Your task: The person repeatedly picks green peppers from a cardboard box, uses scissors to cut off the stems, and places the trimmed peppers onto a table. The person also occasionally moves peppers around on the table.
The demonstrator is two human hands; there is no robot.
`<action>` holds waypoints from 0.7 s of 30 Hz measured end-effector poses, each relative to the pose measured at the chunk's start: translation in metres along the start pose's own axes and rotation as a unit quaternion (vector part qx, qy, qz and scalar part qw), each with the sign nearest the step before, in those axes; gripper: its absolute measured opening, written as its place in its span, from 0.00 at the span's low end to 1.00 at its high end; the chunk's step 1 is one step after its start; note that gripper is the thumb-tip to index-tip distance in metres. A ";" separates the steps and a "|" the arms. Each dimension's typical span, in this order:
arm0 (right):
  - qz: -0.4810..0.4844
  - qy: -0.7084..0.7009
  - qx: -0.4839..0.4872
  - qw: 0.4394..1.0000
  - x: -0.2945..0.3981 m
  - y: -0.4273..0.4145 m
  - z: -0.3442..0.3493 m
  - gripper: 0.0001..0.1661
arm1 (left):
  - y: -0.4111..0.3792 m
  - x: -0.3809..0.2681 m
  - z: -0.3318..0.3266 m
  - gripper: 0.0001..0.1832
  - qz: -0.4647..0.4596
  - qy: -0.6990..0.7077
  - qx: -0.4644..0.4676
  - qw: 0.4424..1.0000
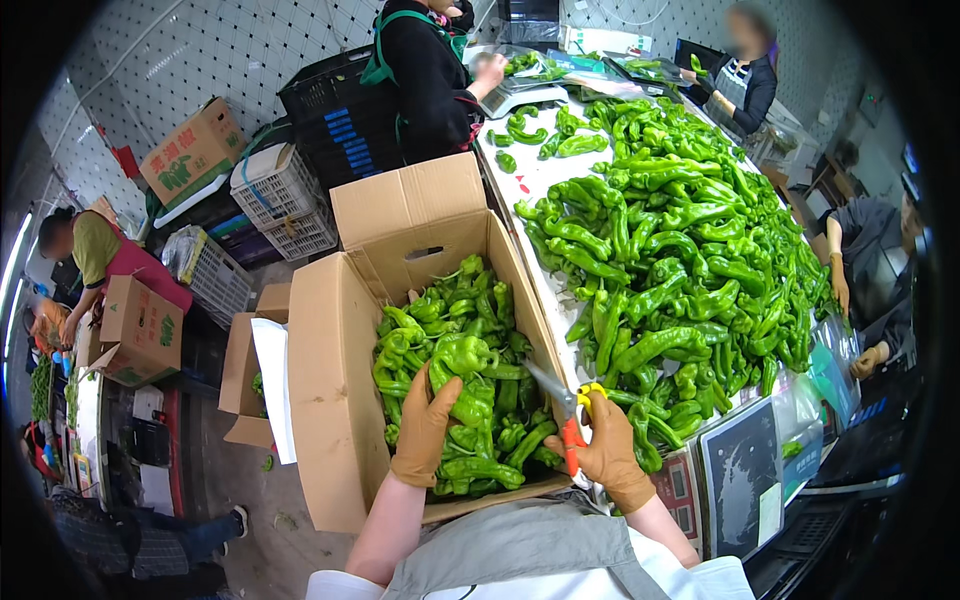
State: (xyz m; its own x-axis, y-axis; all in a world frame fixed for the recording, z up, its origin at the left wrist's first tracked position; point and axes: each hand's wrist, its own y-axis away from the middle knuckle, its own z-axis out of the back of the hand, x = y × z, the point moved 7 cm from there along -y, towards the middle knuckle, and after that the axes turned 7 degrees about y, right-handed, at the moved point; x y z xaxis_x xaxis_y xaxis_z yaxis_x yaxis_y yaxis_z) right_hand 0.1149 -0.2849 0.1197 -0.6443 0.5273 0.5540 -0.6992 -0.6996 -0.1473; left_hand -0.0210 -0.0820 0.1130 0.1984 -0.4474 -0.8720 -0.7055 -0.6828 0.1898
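Note:
Before me stands an open cardboard box (326,397) with long green peppers (480,469) heaped inside. My left hand (424,431), in a tan glove, grips a large green pepper (463,356) above the heap. Its stem end points right. My right hand (611,450), gloved alike, holds a pair of snips (572,442) with yellow and red-orange handles over the box's right edge. The metal blades point up and left towards the pepper, apart from its stem. How far they are spread is too blurred to tell.
A table (525,161) on the right bears a big pile of green peppers (675,255). Scales (742,480) stand at its near end. Co-workers are around the table and at the left. Plastic crates (281,191) and another open carton (240,360) stand left of the box.

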 end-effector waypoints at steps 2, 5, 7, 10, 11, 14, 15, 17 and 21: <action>0.071 0.038 -0.050 0.995 0.012 -0.007 0.004 0.39 | 0.008 0.000 -0.008 0.28 0.027 0.082 0.002 0.996; 0.093 0.060 -0.060 0.992 0.018 -0.008 0.004 0.37 | 0.018 0.008 -0.007 0.28 0.051 0.050 0.003 0.997; 0.056 0.079 -0.007 0.995 0.017 -0.005 0.002 0.35 | 0.020 0.011 -0.009 0.28 0.049 0.057 0.024 0.997; -0.003 -0.016 0.049 0.999 0.009 0.001 -0.004 0.29 | 0.024 0.013 -0.013 0.28 0.075 0.101 0.040 0.991; -0.035 -0.055 0.076 0.995 0.005 0.004 -0.009 0.28 | 0.026 0.012 -0.015 0.28 0.089 0.114 0.051 0.988; -0.051 -0.179 0.071 0.980 0.005 0.006 -0.010 0.18 | 0.027 0.017 -0.013 0.29 0.114 0.133 0.080 0.981; -0.069 -0.226 0.078 0.969 0.005 0.006 -0.012 0.16 | 0.027 0.020 -0.012 0.30 0.120 0.136 0.089 0.979; -0.098 -0.323 0.124 0.933 0.015 0.004 -0.012 0.16 | 0.031 0.017 -0.020 0.31 0.101 0.151 0.118 0.976; -0.125 -0.546 0.146 0.816 0.018 0.009 -0.028 0.17 | 0.036 0.002 -0.037 0.34 -0.049 -0.096 0.143 0.984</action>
State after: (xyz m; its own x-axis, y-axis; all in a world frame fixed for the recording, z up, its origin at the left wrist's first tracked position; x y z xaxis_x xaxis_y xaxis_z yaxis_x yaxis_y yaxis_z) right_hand 0.0888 -0.2681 0.1058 0.2777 0.0389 0.9599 -0.5604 -0.8050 0.1947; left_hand -0.0213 -0.1291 0.1343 0.1614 -0.2515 -0.9543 -0.8579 -0.5137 -0.0097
